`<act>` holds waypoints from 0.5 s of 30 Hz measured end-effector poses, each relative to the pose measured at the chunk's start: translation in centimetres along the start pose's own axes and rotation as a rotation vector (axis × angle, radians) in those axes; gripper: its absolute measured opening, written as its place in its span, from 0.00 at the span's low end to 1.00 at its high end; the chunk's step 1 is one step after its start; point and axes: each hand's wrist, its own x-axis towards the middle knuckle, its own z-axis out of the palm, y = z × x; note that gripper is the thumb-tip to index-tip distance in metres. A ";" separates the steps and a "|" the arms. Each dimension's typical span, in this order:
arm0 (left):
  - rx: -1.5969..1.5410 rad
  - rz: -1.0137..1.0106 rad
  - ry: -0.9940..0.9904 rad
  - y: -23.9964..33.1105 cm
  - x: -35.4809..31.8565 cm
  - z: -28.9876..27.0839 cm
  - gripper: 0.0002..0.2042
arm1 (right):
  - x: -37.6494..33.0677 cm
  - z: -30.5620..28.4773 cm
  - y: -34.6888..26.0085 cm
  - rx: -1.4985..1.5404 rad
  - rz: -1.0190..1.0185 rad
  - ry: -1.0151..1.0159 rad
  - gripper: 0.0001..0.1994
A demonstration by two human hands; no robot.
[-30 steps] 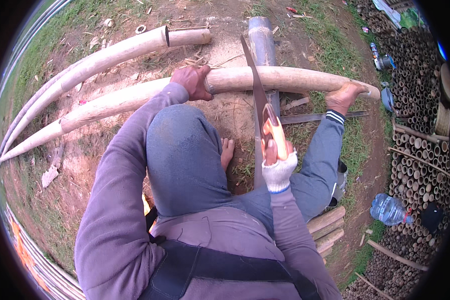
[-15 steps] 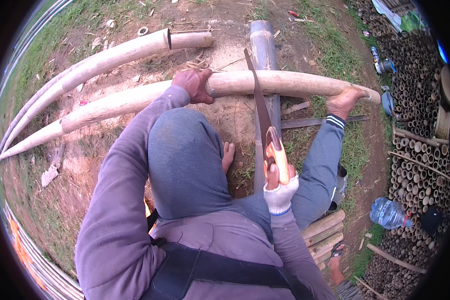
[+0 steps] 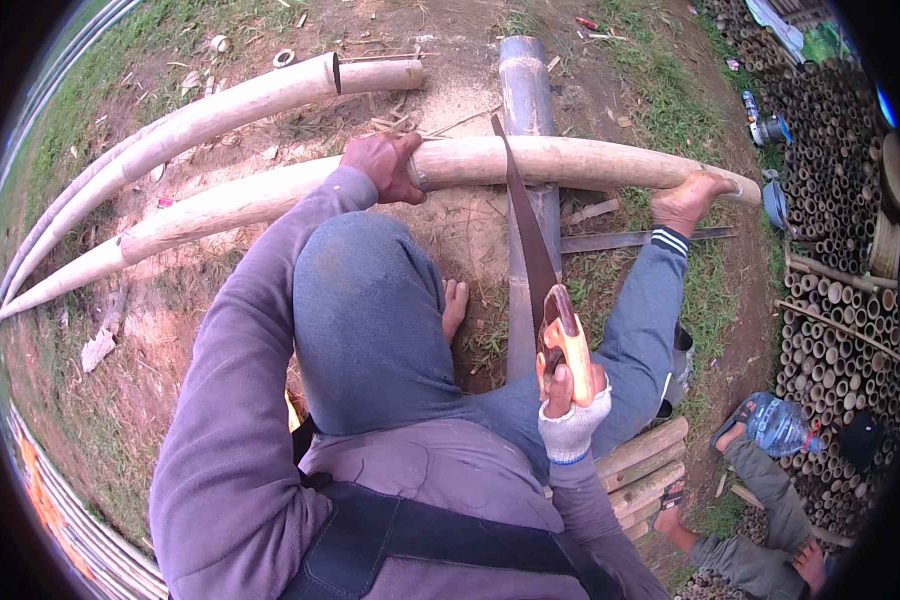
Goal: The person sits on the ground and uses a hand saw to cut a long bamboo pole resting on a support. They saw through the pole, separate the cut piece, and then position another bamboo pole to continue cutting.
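Observation:
A long pale bamboo pole (image 3: 570,163) lies crosswise before me, over a thicker greyish bamboo post (image 3: 526,90) on the ground. My left hand (image 3: 385,165) is bare and wraps round the pole left of the post. In a white fingerless glove, my right hand (image 3: 574,400) is closed round the orange-brown handle of a handsaw (image 3: 535,230). Its blade reaches away from me and crosses the pole near the post, the tip past the pole's far side. Whether the teeth sit in a cut cannot be seen. My bare right foot (image 3: 686,197) presses on the pole's right part.
Two more bamboo poles (image 3: 240,108) lie at the far left. Stacked cut bamboo (image 3: 840,350) lines the right side, with a clear blue water bottle (image 3: 782,425) beside it. Another person's legs (image 3: 760,565) show at lower right. A flat strip (image 3: 650,240) lies beyond my right leg.
The saw and my right hand have drawn back toward me and slightly right. Another person's legs and hand have come further into view at lower right. My left hand still grips the pole.

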 end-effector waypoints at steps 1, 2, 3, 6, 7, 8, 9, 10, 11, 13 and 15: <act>0.001 0.001 -0.003 0.1 -0.1 -0.4 0.39 | 3.6 2.3 1.2 0.002 -0.050 0.016 0.15; -0.011 0.008 -0.024 0.8 -0.9 0.0 0.39 | 9.3 5.4 -0.9 0.051 -0.007 -0.009 0.16; 0.009 0.026 -0.009 1.4 -0.4 0.1 0.40 | 14.0 8.0 0.4 -0.137 -0.121 0.048 0.17; 0.002 0.023 -0.021 1.6 -0.1 -0.2 0.41 | 17.4 10.5 -0.2 -0.066 -0.049 0.077 0.16; -0.003 -0.002 -0.041 0.9 0.0 -0.9 0.41 | 17.1 10.4 0.1 -0.067 -0.018 0.052 0.16; 0.001 0.010 -0.036 0.9 -0.7 -0.3 0.41 | 13.6 8.6 0.1 -0.052 -0.043 0.007 0.15; 0.011 0.001 0.011 0.1 -0.6 -0.5 0.42 | 9.9 6.5 -0.5 -0.070 -0.083 -0.019 0.14; 0.010 0.002 0.021 -0.2 -0.8 0.3 0.42 | 6.0 3.9 -1.0 -0.092 -0.119 -0.030 0.14; -0.014 -0.005 0.029 -1.0 -0.5 1.4 0.42 | 2.5 1.6 -1.3 -0.108 -0.154 -0.050 0.13; -0.011 0.011 0.029 -0.9 -0.1 1.3 0.42 | -1.8 -1.6 -2.2 -0.046 -0.041 -0.083 0.14; -0.005 0.027 0.029 -0.7 -0.1 1.5 0.42 | -0.8 -1.0 -1.6 -0.014 -0.069 -0.038 0.15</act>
